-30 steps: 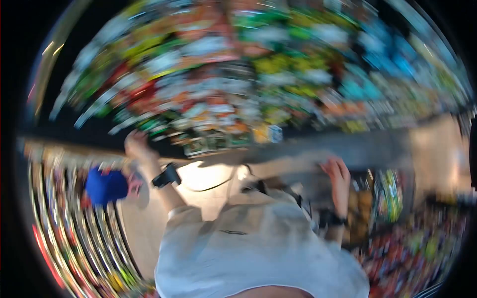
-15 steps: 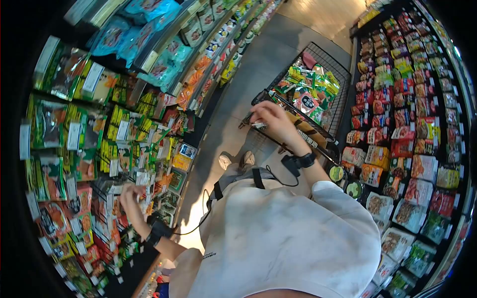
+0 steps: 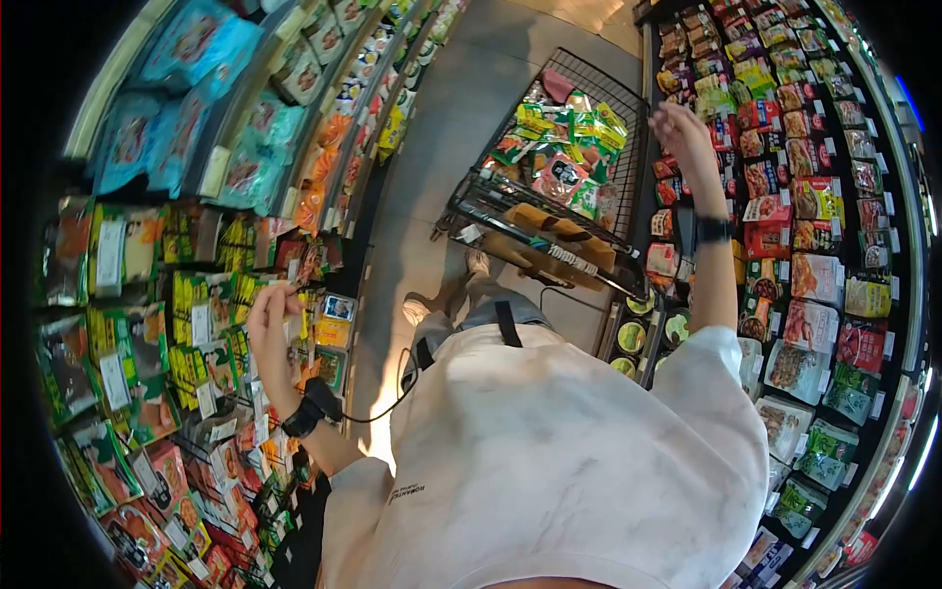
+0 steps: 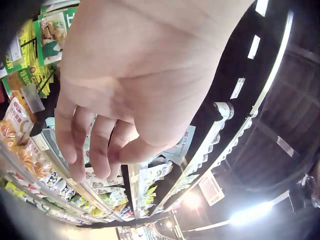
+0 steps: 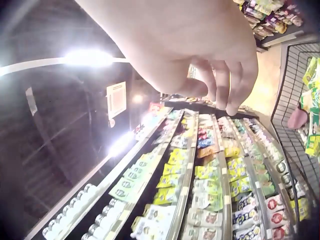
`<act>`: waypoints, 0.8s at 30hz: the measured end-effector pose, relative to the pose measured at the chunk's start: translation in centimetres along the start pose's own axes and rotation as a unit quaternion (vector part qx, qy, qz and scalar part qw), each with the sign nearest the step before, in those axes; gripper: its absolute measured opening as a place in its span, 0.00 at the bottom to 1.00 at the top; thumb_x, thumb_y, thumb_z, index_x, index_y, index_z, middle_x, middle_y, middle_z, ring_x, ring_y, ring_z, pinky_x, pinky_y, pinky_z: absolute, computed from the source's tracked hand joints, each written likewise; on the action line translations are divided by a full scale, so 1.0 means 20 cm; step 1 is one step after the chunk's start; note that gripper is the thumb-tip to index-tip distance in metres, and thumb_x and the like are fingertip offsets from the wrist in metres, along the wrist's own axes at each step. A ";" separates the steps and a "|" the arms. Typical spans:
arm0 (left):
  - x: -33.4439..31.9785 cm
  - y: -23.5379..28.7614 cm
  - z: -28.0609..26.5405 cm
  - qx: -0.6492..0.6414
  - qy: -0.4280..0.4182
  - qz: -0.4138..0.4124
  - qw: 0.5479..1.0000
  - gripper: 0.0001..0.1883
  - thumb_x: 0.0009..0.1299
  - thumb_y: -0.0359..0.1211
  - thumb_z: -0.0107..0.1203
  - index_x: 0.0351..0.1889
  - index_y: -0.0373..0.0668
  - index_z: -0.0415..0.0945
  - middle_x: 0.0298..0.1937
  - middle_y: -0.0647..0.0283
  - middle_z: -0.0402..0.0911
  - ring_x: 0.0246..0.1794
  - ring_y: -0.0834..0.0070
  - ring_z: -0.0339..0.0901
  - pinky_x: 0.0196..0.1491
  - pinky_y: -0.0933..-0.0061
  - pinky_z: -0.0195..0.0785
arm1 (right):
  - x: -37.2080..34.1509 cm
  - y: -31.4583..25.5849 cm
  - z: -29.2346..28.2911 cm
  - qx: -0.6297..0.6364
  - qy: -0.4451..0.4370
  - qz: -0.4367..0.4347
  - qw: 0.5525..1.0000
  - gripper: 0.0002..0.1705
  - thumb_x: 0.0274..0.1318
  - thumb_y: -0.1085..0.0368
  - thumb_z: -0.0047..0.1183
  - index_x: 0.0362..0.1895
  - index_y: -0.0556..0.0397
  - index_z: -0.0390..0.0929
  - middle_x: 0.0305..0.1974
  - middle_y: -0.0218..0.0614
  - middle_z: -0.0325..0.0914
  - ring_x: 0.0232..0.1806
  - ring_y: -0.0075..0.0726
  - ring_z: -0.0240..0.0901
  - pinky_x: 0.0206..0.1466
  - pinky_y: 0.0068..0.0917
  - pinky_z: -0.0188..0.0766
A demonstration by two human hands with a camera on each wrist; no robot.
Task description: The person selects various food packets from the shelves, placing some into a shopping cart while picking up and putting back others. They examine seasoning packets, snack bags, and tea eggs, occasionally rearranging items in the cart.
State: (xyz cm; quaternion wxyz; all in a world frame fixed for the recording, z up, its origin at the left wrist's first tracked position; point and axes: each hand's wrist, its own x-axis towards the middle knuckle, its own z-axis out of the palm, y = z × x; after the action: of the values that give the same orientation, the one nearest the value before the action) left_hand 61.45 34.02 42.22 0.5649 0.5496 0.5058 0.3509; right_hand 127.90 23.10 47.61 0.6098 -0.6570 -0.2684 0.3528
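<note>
My left hand (image 3: 272,329) hangs loosely curled in front of the left shelf's packets, with nothing in it. In the left wrist view its palm and relaxed fingers (image 4: 100,145) show, the thumb near the fingertips. My right hand (image 3: 687,142) is raised above the right side of a shopping cart (image 3: 628,187), between it and the right-hand shelves. Its fingers (image 5: 222,85) droop loosely in the right wrist view and hold nothing. Bagged food packets (image 3: 561,177) in green, yellow and red fill the cart's basket.
Hanging packets (image 3: 201,324) cover the left shelf, with blue bags (image 3: 201,44) farther along. Red and yellow packs (image 3: 785,211) line the right-hand shelves. The floor (image 3: 422,167) of the aisle runs ahead beside the cart, whose handle side faces me.
After a turn of the body, the cart came into view; it now sits more upright and nearer. My right hand has moved forward and right, from the cart's handle area to beside the basket.
</note>
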 end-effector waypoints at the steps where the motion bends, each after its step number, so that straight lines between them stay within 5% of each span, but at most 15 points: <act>1: 0.01 0.01 0.03 0.000 0.007 -0.002 1.000 0.14 0.80 0.36 0.48 0.42 0.34 0.78 0.29 0.68 0.74 0.34 0.79 0.74 0.43 0.75 0.66 | 0.14 -0.01 -0.06 -0.001 0.011 0.011 1.000 0.17 0.70 0.61 0.49 0.55 0.60 0.75 0.42 0.35 0.80 0.48 0.36 0.80 0.59 0.32 0.74; 5: -0.01 0.07 0.17 0.033 0.100 -0.040 0.994 0.14 0.80 0.37 0.48 0.42 0.34 0.78 0.28 0.67 0.73 0.34 0.77 0.73 0.47 0.71 0.69 | 0.76 0.31 -0.29 -0.083 0.093 0.034 0.992 0.13 0.67 0.61 0.51 0.46 0.59 0.78 0.38 0.36 0.80 0.43 0.34 0.80 0.51 0.30 0.77; 9: -0.06 0.14 0.37 0.039 0.165 -0.058 0.984 0.15 0.80 0.39 0.48 0.43 0.35 0.78 0.29 0.66 0.73 0.35 0.77 0.73 0.50 0.69 0.71 | 1.28 1.24 -0.63 -0.204 0.090 0.066 0.973 0.16 0.55 0.58 0.51 0.37 0.60 0.76 0.27 0.35 0.75 0.25 0.28 0.69 0.28 0.27 0.67; 10: -0.08 0.15 0.40 0.035 0.165 -0.070 0.983 0.15 0.80 0.39 0.48 0.43 0.35 0.78 0.29 0.66 0.73 0.35 0.77 0.74 0.50 0.69 0.71 | 1.23 1.41 -0.55 -0.174 0.192 0.069 0.963 0.16 0.56 0.58 0.51 0.35 0.61 0.77 0.26 0.37 0.75 0.26 0.32 0.70 0.27 0.30 0.66; 11: -0.09 0.15 0.41 0.031 0.164 -0.082 0.983 0.15 0.81 0.39 0.48 0.43 0.35 0.78 0.29 0.66 0.73 0.35 0.77 0.74 0.50 0.69 0.71 | 1.10 1.37 -0.46 -0.169 0.148 0.097 0.970 0.19 0.53 0.56 0.56 0.41 0.60 0.80 0.32 0.39 0.80 0.30 0.36 0.76 0.33 0.35 0.70; 12: -0.11 0.16 0.42 0.027 0.164 -0.093 0.982 0.15 0.81 0.39 0.48 0.44 0.36 0.78 0.29 0.66 0.74 0.35 0.77 0.74 0.50 0.70 0.71 | 1.26 1.90 -0.73 -0.328 0.051 0.011 0.943 0.23 0.51 0.57 0.56 0.47 0.61 0.81 0.38 0.46 0.84 0.37 0.46 0.81 0.42 0.40 0.73; 13: -0.14 0.18 0.45 0.041 0.177 -0.103 0.978 0.15 0.81 0.39 0.48 0.44 0.35 0.77 0.29 0.66 0.74 0.35 0.77 0.74 0.50 0.70 0.71 | 1.16 1.89 -0.59 -0.225 0.146 0.051 0.962 0.23 0.48 0.58 0.58 0.46 0.62 0.82 0.43 0.53 0.84 0.45 0.54 0.82 0.48 0.42 0.74; 15: -0.18 0.21 0.50 0.069 0.201 -0.119 0.970 0.15 0.81 0.39 0.47 0.44 0.35 0.77 0.30 0.66 0.73 0.35 0.78 0.74 0.50 0.70 0.71 | 0.99 1.79 -0.47 -0.326 0.182 0.168 0.913 0.24 0.43 0.59 0.63 0.44 0.62 0.82 0.42 0.53 0.84 0.44 0.56 0.82 0.45 0.42 0.76; 16: -0.18 0.22 0.53 0.075 0.213 -0.128 0.966 0.15 0.81 0.39 0.47 0.44 0.35 0.77 0.29 0.67 0.73 0.35 0.78 0.74 0.50 0.71 0.71 | 1.07 2.10 -0.55 -0.311 0.253 0.232 0.886 0.25 0.42 0.60 0.65 0.43 0.66 0.82 0.42 0.53 0.84 0.43 0.55 0.83 0.43 0.42 0.78; 18: -0.19 0.26 0.58 0.088 0.231 -0.148 0.958 0.15 0.81 0.39 0.47 0.44 0.35 0.77 0.29 0.67 0.73 0.35 0.78 0.73 0.50 0.71 0.71 | 0.96 2.06 -0.45 -0.162 0.223 0.233 0.933 0.31 0.43 0.52 0.65 0.44 0.68 0.81 0.43 0.54 0.84 0.45 0.56 0.82 0.47 0.42 0.77; 20: -0.20 0.24 0.57 0.089 0.226 -0.147 0.959 0.16 0.81 0.40 0.46 0.44 0.37 0.77 0.29 0.68 0.72 0.34 0.78 0.73 0.50 0.70 0.71 | 0.97 2.20 -0.39 -0.348 0.240 0.216 0.880 0.35 0.51 0.46 0.64 0.50 0.65 0.78 0.47 0.51 0.82 0.44 0.46 0.82 0.46 0.41 0.77; 22: -0.17 0.25 0.61 0.110 0.221 -0.143 0.958 0.15 0.81 0.41 0.46 0.44 0.38 0.77 0.28 0.68 0.72 0.34 0.79 0.73 0.50 0.70 0.71 | 0.95 2.12 -0.29 -0.336 0.154 0.206 0.906 0.33 0.58 0.44 0.56 0.56 0.58 0.78 0.50 0.47 0.82 0.51 0.45 0.79 0.54 0.35 0.72; 23: -0.16 0.22 0.60 0.120 0.225 -0.140 0.957 0.16 0.81 0.42 0.46 0.43 0.39 0.77 0.28 0.68 0.72 0.34 0.77 0.74 0.50 0.68 0.72 | 0.91 2.10 -0.24 -0.231 0.116 0.166 0.952 0.35 0.58 0.39 0.52 0.47 0.63 0.81 0.44 0.50 0.83 0.47 0.51 0.80 0.52 0.40 0.71; 24: -0.12 0.24 0.65 0.127 0.215 -0.144 0.958 0.16 0.81 0.42 0.46 0.44 0.38 0.78 0.28 0.68 0.72 0.34 0.77 0.74 0.49 0.67 0.72 | 0.89 2.11 -0.19 -0.165 0.075 0.195 0.964 0.32 0.63 0.44 0.51 0.50 0.63 0.80 0.42 0.46 0.84 0.45 0.44 0.79 0.50 0.37 0.71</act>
State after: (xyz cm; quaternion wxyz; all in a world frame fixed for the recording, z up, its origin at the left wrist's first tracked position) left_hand 74.04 28.96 45.79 0.4132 0.4496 0.7293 0.3086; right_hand 138.44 29.90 3.44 0.4306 -0.8127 -0.1427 0.3657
